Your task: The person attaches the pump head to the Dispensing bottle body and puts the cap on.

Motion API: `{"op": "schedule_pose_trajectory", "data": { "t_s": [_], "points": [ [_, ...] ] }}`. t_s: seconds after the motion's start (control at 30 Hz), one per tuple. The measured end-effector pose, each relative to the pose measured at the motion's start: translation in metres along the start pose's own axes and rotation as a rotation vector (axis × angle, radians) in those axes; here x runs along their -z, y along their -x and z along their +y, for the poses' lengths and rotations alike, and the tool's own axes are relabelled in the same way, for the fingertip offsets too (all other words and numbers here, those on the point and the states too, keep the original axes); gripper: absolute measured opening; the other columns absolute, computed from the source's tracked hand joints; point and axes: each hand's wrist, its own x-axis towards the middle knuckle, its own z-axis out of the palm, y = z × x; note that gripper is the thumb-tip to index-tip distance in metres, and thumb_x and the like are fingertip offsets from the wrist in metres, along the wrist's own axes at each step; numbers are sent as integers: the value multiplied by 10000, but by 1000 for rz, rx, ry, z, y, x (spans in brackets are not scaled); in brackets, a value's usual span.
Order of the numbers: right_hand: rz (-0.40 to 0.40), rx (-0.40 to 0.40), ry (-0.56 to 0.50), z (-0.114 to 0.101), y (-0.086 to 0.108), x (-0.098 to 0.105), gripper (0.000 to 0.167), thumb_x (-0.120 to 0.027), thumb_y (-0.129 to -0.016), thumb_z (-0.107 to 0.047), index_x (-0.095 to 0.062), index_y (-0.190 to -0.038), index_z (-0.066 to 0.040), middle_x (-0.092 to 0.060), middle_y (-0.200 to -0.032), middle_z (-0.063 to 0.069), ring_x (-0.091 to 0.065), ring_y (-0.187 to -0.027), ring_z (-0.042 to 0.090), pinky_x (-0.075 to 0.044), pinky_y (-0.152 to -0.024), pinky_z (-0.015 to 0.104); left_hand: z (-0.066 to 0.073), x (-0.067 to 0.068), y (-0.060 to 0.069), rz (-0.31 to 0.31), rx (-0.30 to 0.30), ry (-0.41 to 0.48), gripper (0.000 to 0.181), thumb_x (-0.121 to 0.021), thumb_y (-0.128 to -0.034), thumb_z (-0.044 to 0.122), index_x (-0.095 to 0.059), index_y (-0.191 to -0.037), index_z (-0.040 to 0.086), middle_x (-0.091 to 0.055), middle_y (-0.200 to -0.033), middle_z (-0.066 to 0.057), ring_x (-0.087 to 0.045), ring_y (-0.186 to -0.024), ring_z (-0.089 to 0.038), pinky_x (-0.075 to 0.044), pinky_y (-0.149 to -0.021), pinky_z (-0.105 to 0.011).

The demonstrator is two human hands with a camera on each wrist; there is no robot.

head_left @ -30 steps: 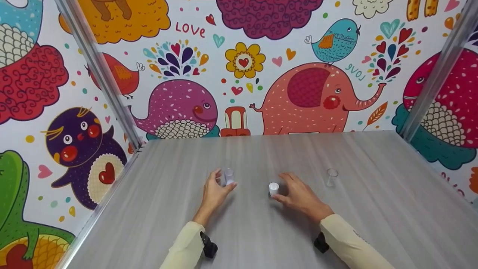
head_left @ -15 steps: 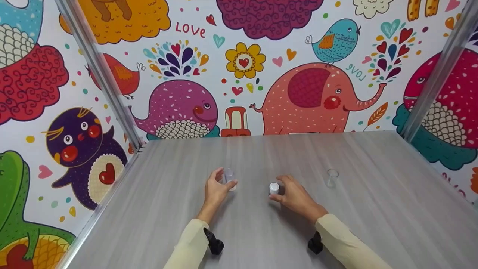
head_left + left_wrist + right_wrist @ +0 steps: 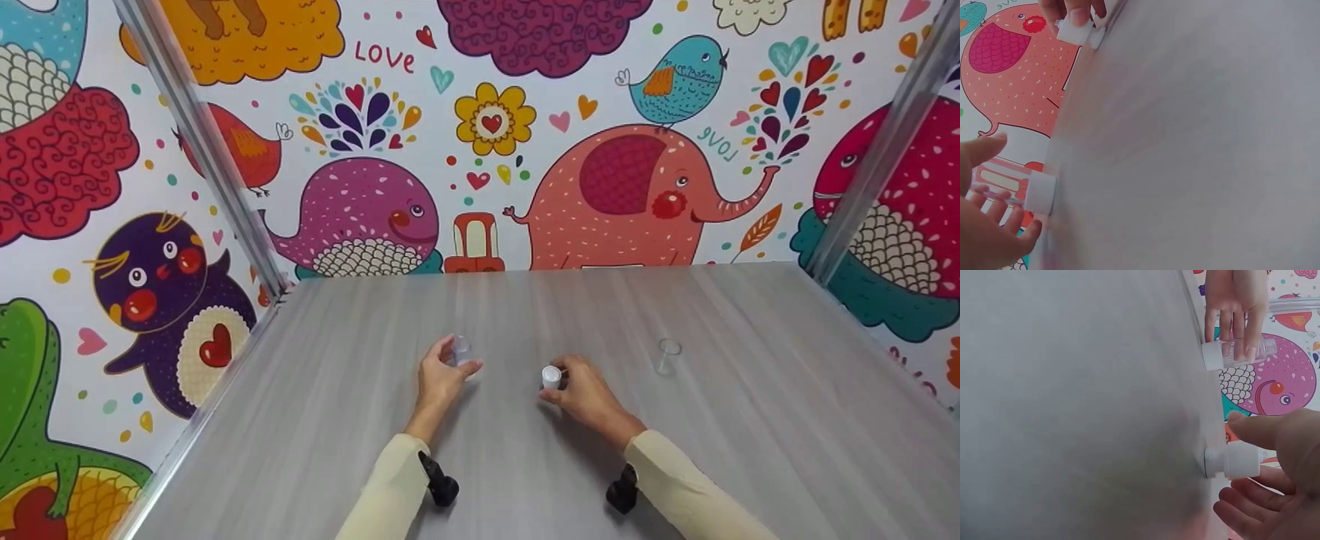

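Standing on the table is a small clear bottle [image 3: 462, 349] with a threaded neck and a white base [image 3: 1212, 356]. My left hand [image 3: 439, 381] is around it, thumb on one side and fingers on the other; the left wrist view shows a gap between thumb and bottle. To the right stands a short white stepped cap-like piece [image 3: 551, 377], narrower at the bottom [image 3: 1216, 461]. My right hand [image 3: 589, 394] surrounds this piece with thumb and fingers spread. In the right wrist view the thumb [image 3: 1252, 428] is apart from it; finger contact cannot be told.
A clear open cylinder [image 3: 666, 357] stands on the grey table [image 3: 720, 420], right of my right hand. Behind the table rises a wall [image 3: 345, 127] printed with cartoon animals. Metal posts [image 3: 217, 157] stand at both back corners. Each wrist carries a black camera [image 3: 442, 489].
My left hand has shifted slightly right, closer around the bottle. My right hand has moved a little left and its fingers have come nearer the white piece. Both objects stay put.
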Motion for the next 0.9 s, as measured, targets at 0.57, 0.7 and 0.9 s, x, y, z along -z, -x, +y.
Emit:
{"op": "schedule_pose_trajectory", "data": {
  "t_s": [0.57,0.7,0.9],
  "points": [
    [43,-60,-63,2,-1,-6,317,-766,-771,64,-666,-1072,65,-715,-957,138,-629,-858,214,-525,-734,338,-5,-4,-3,48,-19,-49,442,-819,-786,81,-661,-1179,-45,-702,-1156,-244,-660,-1111,-353,-512,-969,-460],
    [52,-48,-65,2,-1,-7,303,-761,-774,61,-668,-1062,68,-712,-954,149,-633,-864,227,-526,-746,357,-5,-3,-4,43,-2,-40,439,-813,-797,73,-664,-1193,-47,-704,-1172,-244,-661,-1131,-354,-516,-975,-451],
    [63,-56,-53,0,-2,-9,289,-752,-786,41,-674,-1064,53,-714,-980,149,-648,-907,243,-536,-815,402,-3,-1,-3,32,4,-72,359,-798,-822,93,-711,-1152,-20,-719,-1175,-215,-670,-1135,-338,-511,-987,-454]
  ]
}}
